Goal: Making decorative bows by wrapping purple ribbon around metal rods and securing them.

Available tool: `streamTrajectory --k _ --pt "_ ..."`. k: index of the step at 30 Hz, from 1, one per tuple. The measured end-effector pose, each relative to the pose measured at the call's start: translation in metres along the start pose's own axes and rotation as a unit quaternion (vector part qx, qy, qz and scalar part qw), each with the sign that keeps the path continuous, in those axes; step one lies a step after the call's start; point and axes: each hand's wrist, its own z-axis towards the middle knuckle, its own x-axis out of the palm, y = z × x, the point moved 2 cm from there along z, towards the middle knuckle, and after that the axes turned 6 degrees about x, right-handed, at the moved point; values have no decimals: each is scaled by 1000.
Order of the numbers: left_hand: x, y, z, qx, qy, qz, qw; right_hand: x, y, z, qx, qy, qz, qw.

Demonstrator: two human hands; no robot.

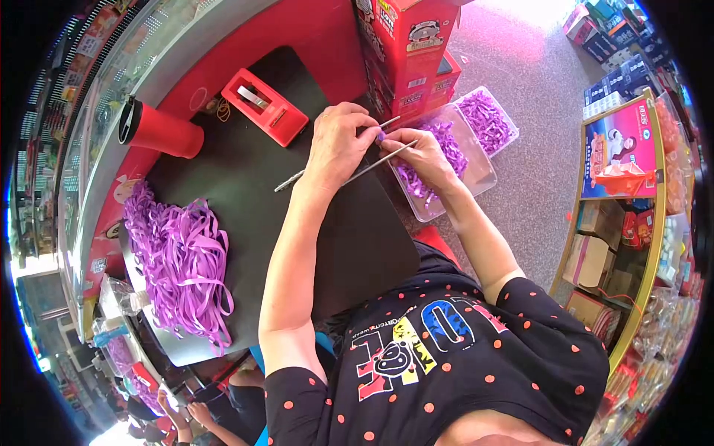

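My left hand is closed over the table's right part, thumb and index fingertip pinched. Facing it, my right hand is closed too, its fingertips meeting the left ones. A small piece of purple ribbon shows between them. One thin metal rod passes beneath my left hand, and its tip comes out beyond the fingers. A second thin rod slants across to my right fingers. How each rod is gripped is partly hidden. Below my right hand, a clear plastic tub holds short curled purple ribbon pieces.
Long purple ribbons lie heaped on the dark table. A red tape dispenser and red tumbler stand at its far left. Red boxes rise behind the tubs. Another person's hands show at lower left.
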Motion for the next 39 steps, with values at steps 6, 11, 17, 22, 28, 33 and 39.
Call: streamTrajectory --k 6,11,17,22,28,33,39 --pt "4 3 -5 12 -34 -12 999 -15 9 2 34 -19 -166 985" --pt "6 8 -7 21 -44 -14 999 -8 23 13 -74 -2 -130 989" --pt "9 7 -7 16 -54 -23 998 -12 15 26 -10 69 -79 994" --pt "10 13 -8 14 -61 -38 997 -13 7 30 -28 47 -174 983" --pt "8 11 -9 14 -60 -41 997 -21 -13 38 -87 20 -399 913" --pt "9 5 -4 32 -48 -22 998 -74 -121 57 -44 -15 -331 943" --pt "5 10 -9 24 -44 -13 999 -81 -182 43 31 -32 -412 910"
